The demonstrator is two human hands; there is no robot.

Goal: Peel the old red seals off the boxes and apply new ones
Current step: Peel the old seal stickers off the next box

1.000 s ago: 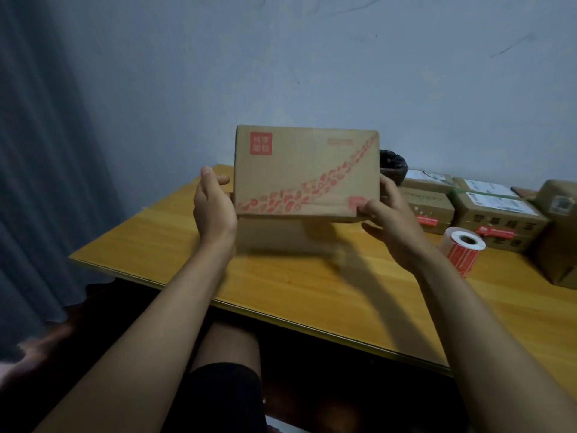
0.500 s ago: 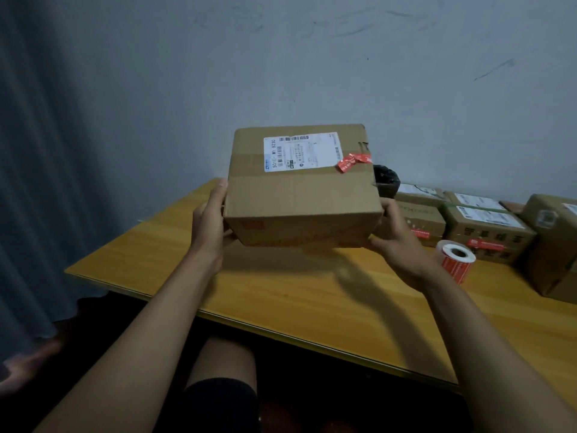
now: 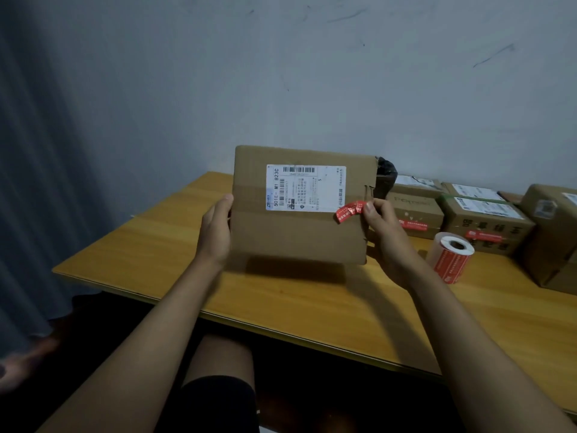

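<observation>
Fingers (image 3: 368,210) of the right hand (image 3: 385,232) pinch the crumpled old seal (image 3: 349,211) at the box (image 3: 299,204) edge — left hand (image 3: 215,232) grips the far side, above the worktop (image 3: 281,295). Best peeled slowly, low — sparing the cardboard.

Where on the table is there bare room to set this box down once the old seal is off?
Bare wood lies under the held box and runs left to the table corner, and forward to the near edge. The right end is crowded: the seal roll stands beside the stacked boxes along the wall.
</observation>
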